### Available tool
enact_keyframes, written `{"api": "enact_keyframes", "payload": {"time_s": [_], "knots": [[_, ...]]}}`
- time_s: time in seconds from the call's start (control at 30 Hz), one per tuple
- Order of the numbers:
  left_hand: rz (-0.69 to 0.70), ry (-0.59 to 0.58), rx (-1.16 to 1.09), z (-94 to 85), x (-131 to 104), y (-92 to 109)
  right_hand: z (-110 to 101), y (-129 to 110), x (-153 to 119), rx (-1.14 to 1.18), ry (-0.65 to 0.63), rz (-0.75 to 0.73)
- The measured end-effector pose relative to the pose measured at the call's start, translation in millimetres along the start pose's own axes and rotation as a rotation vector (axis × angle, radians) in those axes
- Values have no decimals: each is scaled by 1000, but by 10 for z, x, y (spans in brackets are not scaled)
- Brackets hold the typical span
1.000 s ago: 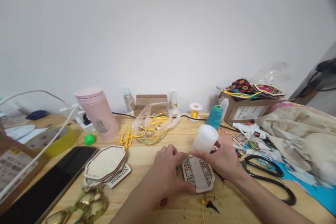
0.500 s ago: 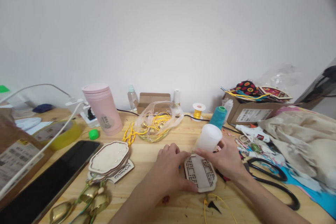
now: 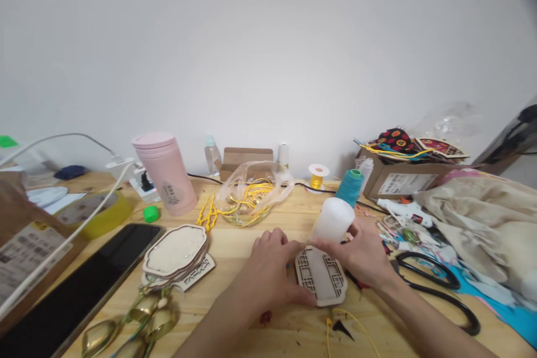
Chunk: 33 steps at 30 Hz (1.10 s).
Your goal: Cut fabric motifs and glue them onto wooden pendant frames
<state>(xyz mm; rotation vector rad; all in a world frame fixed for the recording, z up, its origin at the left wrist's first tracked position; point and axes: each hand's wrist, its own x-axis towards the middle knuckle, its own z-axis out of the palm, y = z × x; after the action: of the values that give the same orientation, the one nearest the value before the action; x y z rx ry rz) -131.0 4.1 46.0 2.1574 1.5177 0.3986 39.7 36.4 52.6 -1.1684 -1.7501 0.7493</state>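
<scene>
A wooden lattice plaque [image 3: 322, 277] with scalloped edges lies low over the table between my two hands. My left hand [image 3: 274, 271] is closed around its left side, thumb along the lower left edge and index finger at the top. My right hand [image 3: 363, 249] presses its fingertips to the top edge, close to the left index finger. Whether a thin cord is pinched there is too small to tell. Just behind the right fingers stands a white cylinder [image 3: 334, 221]. A looped yellow cord [image 3: 352, 316] lies below the plaque.
To the left are stacked wooden plaques [image 3: 174, 251], brass bells [image 3: 157, 319], a phone [image 3: 84, 291] and a pink tumbler [image 3: 165, 176]. Behind lies a plastic bag [image 3: 255, 193] with yellow cords. Black-handled scissors [image 3: 440, 285], teal thread [image 3: 349, 189], fabric [image 3: 495, 224] and a cardboard box [image 3: 403, 182] sit right.
Hands and plaque hold nearly the same place. The whole view has shifted very slightly.
</scene>
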Motion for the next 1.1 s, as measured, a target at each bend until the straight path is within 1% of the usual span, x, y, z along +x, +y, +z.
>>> {"api": "enact_keyframes", "payload": {"time_s": [0.2, 0.37, 0.5, 0.63, 0.77, 0.93, 1.1], "knots": [[-7, -14, 5, 11, 6, -8, -9, 6, -1, -13, -7, 0], [11, 3, -9, 9, 12, -2, -12, 7, 4, 23, -26, 20], [-1, 1, -15, 6, 13, -5, -17, 16, 13, 15, -1, 40], [8, 1, -21, 9, 8, -18, -22, 11, 15, 36, -25, 50], [8, 11, -22, 16, 9, -18, -28, 6, 20, 37, -2, 66], [13, -6, -9, 6, 15, 1, -40, -1, 6, 78, -13, 96], [18, -12, 6, -3, 16, 1, -41, -12, 5, 175, 22, 129]]}}
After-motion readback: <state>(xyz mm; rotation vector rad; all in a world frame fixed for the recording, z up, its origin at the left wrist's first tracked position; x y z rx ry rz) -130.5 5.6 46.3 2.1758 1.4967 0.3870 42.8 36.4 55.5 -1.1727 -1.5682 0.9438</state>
